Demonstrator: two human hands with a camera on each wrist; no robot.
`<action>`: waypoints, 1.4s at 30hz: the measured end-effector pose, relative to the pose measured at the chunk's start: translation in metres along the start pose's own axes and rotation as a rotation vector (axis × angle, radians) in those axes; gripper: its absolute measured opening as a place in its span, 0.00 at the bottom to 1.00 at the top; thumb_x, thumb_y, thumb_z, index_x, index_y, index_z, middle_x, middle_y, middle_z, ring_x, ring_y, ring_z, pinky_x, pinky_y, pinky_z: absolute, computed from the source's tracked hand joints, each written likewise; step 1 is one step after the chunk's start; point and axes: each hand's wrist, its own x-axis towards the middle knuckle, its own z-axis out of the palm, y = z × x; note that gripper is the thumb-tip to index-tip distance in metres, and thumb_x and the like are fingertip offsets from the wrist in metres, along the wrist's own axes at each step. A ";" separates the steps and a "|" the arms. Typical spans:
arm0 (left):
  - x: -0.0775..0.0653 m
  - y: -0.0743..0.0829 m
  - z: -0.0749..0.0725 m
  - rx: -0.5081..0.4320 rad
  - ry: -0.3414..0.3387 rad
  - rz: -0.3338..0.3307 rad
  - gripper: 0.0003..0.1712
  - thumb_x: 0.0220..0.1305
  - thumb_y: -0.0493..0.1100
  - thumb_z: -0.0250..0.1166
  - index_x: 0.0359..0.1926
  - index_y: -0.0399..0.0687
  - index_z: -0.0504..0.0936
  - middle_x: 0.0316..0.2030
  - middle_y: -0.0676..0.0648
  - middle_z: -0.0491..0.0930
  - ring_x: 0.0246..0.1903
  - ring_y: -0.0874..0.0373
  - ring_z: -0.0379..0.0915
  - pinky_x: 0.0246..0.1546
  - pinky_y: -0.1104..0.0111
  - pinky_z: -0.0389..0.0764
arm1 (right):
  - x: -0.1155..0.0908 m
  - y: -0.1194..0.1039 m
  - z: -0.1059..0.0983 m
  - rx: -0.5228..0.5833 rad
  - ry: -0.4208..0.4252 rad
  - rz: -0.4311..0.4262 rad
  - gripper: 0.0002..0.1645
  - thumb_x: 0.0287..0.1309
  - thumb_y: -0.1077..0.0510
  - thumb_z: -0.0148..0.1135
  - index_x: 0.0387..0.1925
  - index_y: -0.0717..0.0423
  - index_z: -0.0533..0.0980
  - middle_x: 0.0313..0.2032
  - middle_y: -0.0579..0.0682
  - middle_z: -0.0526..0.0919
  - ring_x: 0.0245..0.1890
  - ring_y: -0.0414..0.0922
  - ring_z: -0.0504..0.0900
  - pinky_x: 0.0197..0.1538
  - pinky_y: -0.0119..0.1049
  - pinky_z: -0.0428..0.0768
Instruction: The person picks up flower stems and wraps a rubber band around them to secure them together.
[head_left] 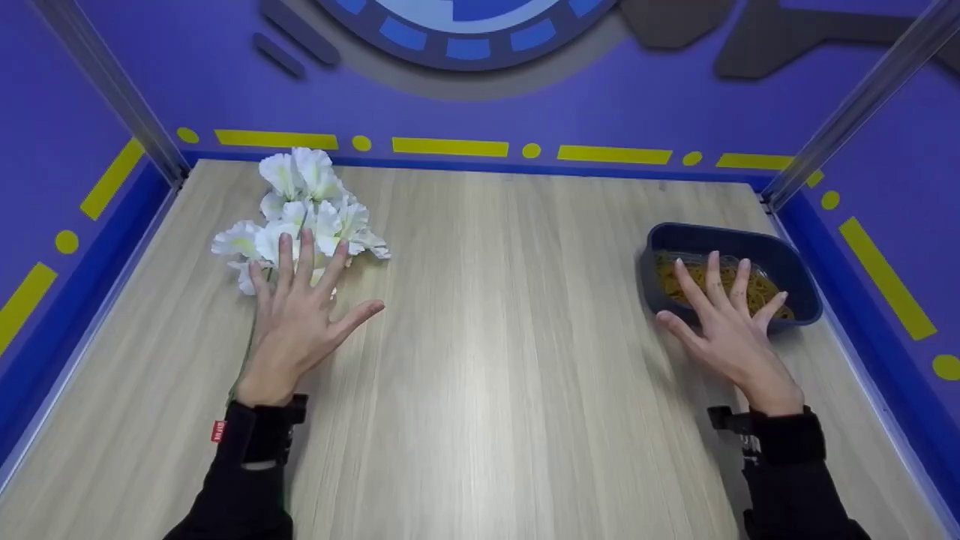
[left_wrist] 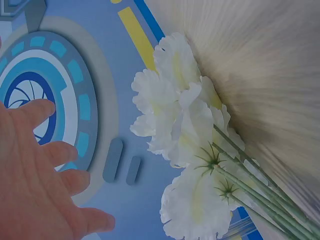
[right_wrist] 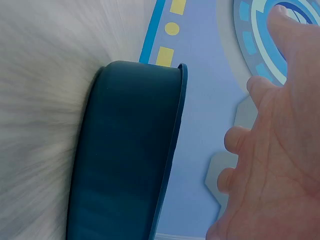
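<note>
White flowers [head_left: 304, 180] with green stems [left_wrist: 270, 196] lie at the left of the table. My left hand [head_left: 296, 322] is held over them with its fingers spread, overlapping the lower petals in the head view. In the left wrist view a gap shows between its fingers and the flowers. At the right a dark blue tub [head_left: 716, 236] holds something yellow-brown and stringy, like noodles [head_left: 769, 289]. My right hand [head_left: 731, 330], fingers spread, hovers above the tub's near side; the right wrist view shows it apart from the rim. Both hands hold nothing.
The wood-grain table [head_left: 495, 337] is bounded by a purple-blue back wall [head_left: 480, 112] and side walls with yellow marks. Metal posts [head_left: 855, 105] stand at the back corners. The tub sits close to the table's right edge.
</note>
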 end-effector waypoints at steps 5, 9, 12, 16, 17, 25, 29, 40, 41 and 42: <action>-0.001 -0.006 -0.007 -0.009 0.015 -0.069 0.55 0.62 0.74 0.60 0.79 0.51 0.54 0.77 0.31 0.44 0.77 0.33 0.33 0.67 0.29 0.34 | -0.001 -0.001 0.000 0.006 -0.001 0.002 0.50 0.70 0.36 0.56 0.81 0.34 0.38 0.79 0.59 0.31 0.74 0.58 0.14 0.57 0.64 0.04; -0.007 -0.018 -0.018 -0.045 -0.032 -0.258 0.60 0.67 0.69 0.60 0.79 0.35 0.41 0.76 0.27 0.37 0.76 0.31 0.27 0.68 0.31 0.34 | 0.000 0.000 -0.002 0.001 -0.003 0.007 0.51 0.70 0.35 0.56 0.81 0.35 0.38 0.79 0.58 0.31 0.74 0.59 0.15 0.56 0.64 0.04; -0.011 -0.031 -0.022 -0.076 -0.129 -0.393 0.65 0.67 0.67 0.61 0.76 0.25 0.35 0.75 0.23 0.32 0.75 0.29 0.25 0.68 0.31 0.36 | 0.001 0.000 -0.002 -0.001 -0.004 0.011 0.51 0.70 0.35 0.56 0.81 0.36 0.38 0.80 0.58 0.32 0.75 0.60 0.16 0.56 0.64 0.04; -0.015 -0.047 -0.018 -0.115 -0.254 -0.516 0.68 0.61 0.69 0.66 0.73 0.19 0.42 0.69 0.15 0.48 0.71 0.23 0.46 0.65 0.34 0.58 | 0.002 -0.002 -0.001 0.016 -0.014 0.007 0.51 0.70 0.34 0.55 0.81 0.37 0.38 0.80 0.58 0.32 0.75 0.60 0.17 0.56 0.66 0.05; -0.015 -0.051 -0.017 -0.121 -0.298 -0.547 0.68 0.60 0.70 0.67 0.71 0.18 0.46 0.66 0.15 0.54 0.67 0.23 0.53 0.61 0.35 0.64 | 0.002 -0.002 -0.001 0.020 -0.016 0.004 0.51 0.70 0.34 0.55 0.81 0.37 0.38 0.80 0.58 0.32 0.75 0.60 0.17 0.57 0.67 0.06; -0.003 -0.075 -0.010 -0.123 -0.556 -0.623 0.53 0.55 0.69 0.70 0.55 0.20 0.71 0.50 0.21 0.71 0.45 0.30 0.71 0.37 0.47 0.75 | 0.001 -0.003 -0.002 0.001 -0.031 -0.034 0.51 0.70 0.34 0.54 0.81 0.39 0.38 0.80 0.55 0.33 0.76 0.55 0.18 0.61 0.65 0.08; 0.011 -0.083 -0.006 -0.109 -0.559 -0.620 0.50 0.56 0.67 0.69 0.52 0.19 0.72 0.48 0.22 0.71 0.45 0.31 0.71 0.37 0.48 0.75 | 0.002 -0.006 0.000 -0.017 -0.041 -0.055 0.50 0.70 0.32 0.53 0.81 0.40 0.41 0.80 0.55 0.35 0.77 0.55 0.20 0.63 0.66 0.10; 0.045 -0.090 0.004 -0.282 -0.513 -0.601 0.40 0.60 0.57 0.67 0.53 0.21 0.74 0.48 0.28 0.73 0.41 0.40 0.68 0.45 0.50 0.75 | 0.009 -0.019 0.018 0.026 -0.115 -0.150 0.49 0.71 0.34 0.53 0.80 0.50 0.48 0.78 0.64 0.41 0.78 0.59 0.29 0.73 0.61 0.25; 0.047 -0.089 0.006 -0.322 -0.496 -0.608 0.39 0.61 0.56 0.66 0.54 0.20 0.73 0.49 0.28 0.73 0.42 0.41 0.68 0.46 0.53 0.75 | 0.010 -0.021 0.020 0.027 -0.119 -0.154 0.49 0.70 0.33 0.53 0.80 0.50 0.48 0.78 0.64 0.42 0.78 0.59 0.30 0.73 0.61 0.26; 0.049 -0.088 0.008 -0.388 -0.484 -0.632 0.38 0.61 0.54 0.66 0.54 0.21 0.73 0.46 0.29 0.75 0.40 0.42 0.70 0.45 0.54 0.77 | 0.010 -0.023 0.021 0.029 -0.124 -0.158 0.49 0.70 0.33 0.53 0.80 0.50 0.49 0.78 0.64 0.42 0.78 0.60 0.31 0.74 0.61 0.27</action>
